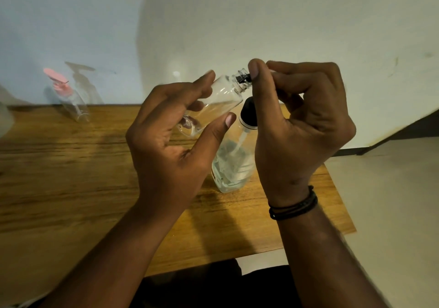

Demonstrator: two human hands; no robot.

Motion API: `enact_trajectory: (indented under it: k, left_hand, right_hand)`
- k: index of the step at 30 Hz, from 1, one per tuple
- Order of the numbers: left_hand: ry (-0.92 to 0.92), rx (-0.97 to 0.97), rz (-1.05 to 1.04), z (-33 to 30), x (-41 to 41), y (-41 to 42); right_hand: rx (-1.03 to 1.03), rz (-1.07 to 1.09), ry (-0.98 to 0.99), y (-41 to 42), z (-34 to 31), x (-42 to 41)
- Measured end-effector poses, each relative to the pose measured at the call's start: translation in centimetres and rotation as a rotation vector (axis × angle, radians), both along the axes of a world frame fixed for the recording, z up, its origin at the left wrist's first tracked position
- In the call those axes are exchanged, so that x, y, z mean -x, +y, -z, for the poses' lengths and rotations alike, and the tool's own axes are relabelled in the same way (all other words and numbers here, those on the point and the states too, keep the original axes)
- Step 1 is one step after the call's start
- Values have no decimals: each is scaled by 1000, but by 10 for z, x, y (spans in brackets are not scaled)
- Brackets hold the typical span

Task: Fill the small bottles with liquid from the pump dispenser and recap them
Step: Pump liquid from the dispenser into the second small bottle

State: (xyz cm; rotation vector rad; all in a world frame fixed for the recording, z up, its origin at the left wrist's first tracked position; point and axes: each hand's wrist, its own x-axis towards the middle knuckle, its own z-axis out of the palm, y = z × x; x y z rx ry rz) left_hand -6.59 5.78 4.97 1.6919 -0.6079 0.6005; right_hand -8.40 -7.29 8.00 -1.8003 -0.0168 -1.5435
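Our left hand (173, 146) grips the small clear bottle (213, 103) between fingers and thumb, holding it above the wooden table (71, 177). We tilt it, long axis slanting, neck pointing up and right, so its mouth meets the pump dispenser (234, 162). Our right hand (301, 129) curls over the black pump head (248, 112), thumb at the spout.
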Motion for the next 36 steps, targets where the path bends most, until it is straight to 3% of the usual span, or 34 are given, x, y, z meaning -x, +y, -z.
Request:
enact_trajectory:
  k: [26,36]
  left_hand:
    - [56,59,-1,7,0,0]
    - [-43,-12,-8,4,0,2]
  right_hand:
    - [15,-12,-32,-5,12,-5]
    - [18,-12,9,-6,1,-7]
